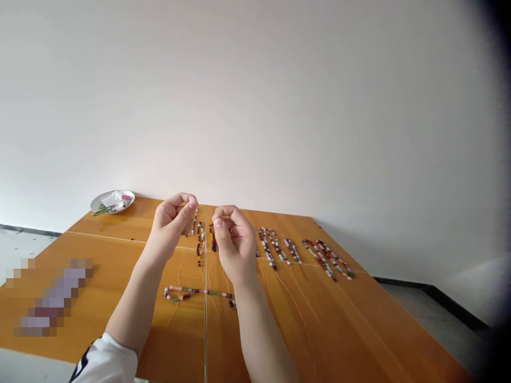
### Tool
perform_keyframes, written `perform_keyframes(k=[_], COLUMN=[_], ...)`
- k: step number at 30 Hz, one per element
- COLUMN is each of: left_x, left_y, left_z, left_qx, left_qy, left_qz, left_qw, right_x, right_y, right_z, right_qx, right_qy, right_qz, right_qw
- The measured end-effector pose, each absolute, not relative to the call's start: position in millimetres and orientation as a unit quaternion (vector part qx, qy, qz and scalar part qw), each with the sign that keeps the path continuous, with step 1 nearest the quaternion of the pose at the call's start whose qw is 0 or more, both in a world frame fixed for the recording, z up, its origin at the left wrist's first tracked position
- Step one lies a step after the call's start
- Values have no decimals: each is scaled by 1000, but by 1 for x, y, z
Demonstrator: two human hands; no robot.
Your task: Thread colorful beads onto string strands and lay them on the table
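Observation:
Both hands are raised over the table, a small gap between them. My left hand is closed in a pinch, thumb against forefinger. My right hand makes a similar pinch facing it. Whatever the fingertips hold, if anything, is too fine to see. Below them lies a bead strand of pink, green and dark beads, partly hidden by my right forearm. Behind the hands are more bead strands, among them a yellow and dark one. Thin pale threads trail from several strands toward me.
Several multicoloured bead strands lie to the right, with looped ones farther along. A white plate with a plastic bag and a green-handled tool stands at the back left. A blurred-out object lies on the wooden table at left. A wall rises behind.

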State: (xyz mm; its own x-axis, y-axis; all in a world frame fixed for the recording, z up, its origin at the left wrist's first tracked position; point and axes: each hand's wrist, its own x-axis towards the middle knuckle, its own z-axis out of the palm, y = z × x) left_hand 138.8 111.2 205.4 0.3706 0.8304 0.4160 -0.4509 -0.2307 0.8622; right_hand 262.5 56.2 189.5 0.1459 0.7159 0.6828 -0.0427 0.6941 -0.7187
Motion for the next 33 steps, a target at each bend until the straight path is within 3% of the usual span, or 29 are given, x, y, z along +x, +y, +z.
perform_keyframes(k=[15, 24, 33], left_x=[159, 155, 152], left_y=[102, 103, 103], left_z=[204, 205, 206], left_qx=[580, 593, 626], left_qy=[156, 184, 184], left_qz=[604, 611, 591], left_qw=[525, 491, 474], right_x=[254, 255, 255], right_y=[62, 61, 62], right_z=[185, 188, 187], right_qx=[-334, -374, -394], right_qy=[-554, -512, -520], right_qz=[165, 199, 151], right_qw=[744, 747, 743])
